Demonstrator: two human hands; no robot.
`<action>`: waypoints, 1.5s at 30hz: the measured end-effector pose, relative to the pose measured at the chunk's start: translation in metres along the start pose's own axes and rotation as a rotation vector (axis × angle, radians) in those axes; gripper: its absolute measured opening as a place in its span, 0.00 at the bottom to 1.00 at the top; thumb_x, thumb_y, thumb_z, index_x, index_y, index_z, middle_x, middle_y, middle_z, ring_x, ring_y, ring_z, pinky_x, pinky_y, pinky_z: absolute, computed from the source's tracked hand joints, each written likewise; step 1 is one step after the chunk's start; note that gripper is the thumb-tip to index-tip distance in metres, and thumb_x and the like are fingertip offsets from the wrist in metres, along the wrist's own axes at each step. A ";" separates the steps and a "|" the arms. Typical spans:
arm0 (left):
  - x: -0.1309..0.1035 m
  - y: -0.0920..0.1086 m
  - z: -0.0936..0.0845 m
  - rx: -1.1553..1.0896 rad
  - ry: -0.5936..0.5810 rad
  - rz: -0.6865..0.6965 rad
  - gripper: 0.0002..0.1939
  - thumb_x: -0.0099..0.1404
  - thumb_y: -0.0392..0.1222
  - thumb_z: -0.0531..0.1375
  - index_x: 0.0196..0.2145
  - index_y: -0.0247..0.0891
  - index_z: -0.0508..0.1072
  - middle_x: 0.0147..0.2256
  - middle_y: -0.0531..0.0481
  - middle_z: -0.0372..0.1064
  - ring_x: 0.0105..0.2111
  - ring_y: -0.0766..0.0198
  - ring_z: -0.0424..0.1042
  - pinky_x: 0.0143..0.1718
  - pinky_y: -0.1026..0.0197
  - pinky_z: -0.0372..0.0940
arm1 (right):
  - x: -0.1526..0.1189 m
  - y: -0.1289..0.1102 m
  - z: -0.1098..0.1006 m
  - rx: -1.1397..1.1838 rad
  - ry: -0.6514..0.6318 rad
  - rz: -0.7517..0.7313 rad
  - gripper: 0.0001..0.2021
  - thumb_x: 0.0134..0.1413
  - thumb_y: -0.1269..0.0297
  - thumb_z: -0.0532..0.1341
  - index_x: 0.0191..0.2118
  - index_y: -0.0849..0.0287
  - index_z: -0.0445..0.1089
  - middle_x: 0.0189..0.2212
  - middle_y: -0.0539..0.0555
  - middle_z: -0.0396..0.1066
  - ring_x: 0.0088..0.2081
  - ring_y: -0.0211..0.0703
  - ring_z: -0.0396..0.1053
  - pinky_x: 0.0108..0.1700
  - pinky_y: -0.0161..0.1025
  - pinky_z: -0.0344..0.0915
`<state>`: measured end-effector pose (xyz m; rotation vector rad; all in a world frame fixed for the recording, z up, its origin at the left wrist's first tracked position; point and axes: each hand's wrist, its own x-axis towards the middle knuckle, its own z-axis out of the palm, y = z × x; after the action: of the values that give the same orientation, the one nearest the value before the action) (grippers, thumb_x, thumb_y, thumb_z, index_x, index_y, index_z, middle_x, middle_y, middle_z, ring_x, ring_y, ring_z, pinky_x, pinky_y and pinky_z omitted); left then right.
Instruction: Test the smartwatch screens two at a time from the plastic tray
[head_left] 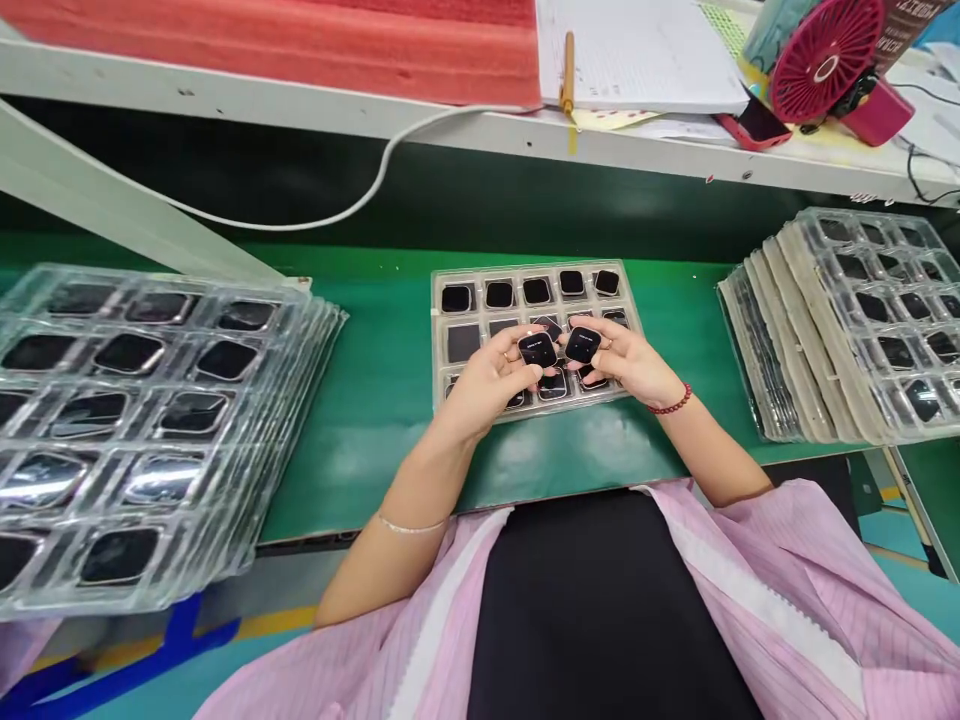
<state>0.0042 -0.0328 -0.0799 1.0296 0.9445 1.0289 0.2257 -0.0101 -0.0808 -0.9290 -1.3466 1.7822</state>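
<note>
Above a clear plastic tray [487,272] on the green table, my left hand [495,372] grips a black square piece [538,349] with rounded corners by its edges. Close beside it, a similar black square piece [583,345] is held between the fingers of my right hand [624,358]. Both pieces face up and show small light markings. More black squares sit in the tray's compartments, several of them in the back row. My hands and the held pieces partly hide the middle and front rows.
Tall stacks of filled clear trays stand at the left [142,370] and right [862,330]. A white shelf [465,125] crosses behind, bearing red material, papers, a pen, a phone and a red fan [825,65]. A white cable [386,165] hangs below it.
</note>
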 end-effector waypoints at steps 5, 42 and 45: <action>0.002 -0.002 0.008 0.139 0.041 0.015 0.19 0.55 0.41 0.66 0.44 0.35 0.71 0.34 0.49 0.76 0.27 0.65 0.73 0.30 0.62 0.68 | 0.000 -0.002 0.003 -0.159 0.032 -0.038 0.21 0.54 0.65 0.63 0.54 0.59 0.68 0.47 0.56 0.77 0.36 0.37 0.77 0.37 0.34 0.76; -0.010 0.007 -0.097 1.145 0.592 0.269 0.18 0.66 0.43 0.55 0.50 0.36 0.77 0.50 0.40 0.73 0.49 0.49 0.69 0.55 0.47 0.63 | 0.079 -0.010 0.064 -1.434 -0.071 -0.440 0.26 0.59 0.79 0.51 0.59 0.59 0.71 0.66 0.60 0.61 0.69 0.59 0.50 0.67 0.65 0.46; 0.004 0.006 -0.071 1.233 0.447 0.330 0.17 0.67 0.42 0.55 0.49 0.37 0.78 0.52 0.39 0.72 0.55 0.46 0.66 0.58 0.45 0.60 | 0.070 -0.021 0.029 -1.409 0.004 -0.436 0.19 0.61 0.75 0.52 0.51 0.61 0.76 0.59 0.60 0.69 0.64 0.57 0.58 0.66 0.59 0.51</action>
<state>-0.0633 -0.0134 -0.0920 2.0555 1.9212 0.9159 0.1684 0.0410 -0.0638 -1.1109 -2.5556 0.2971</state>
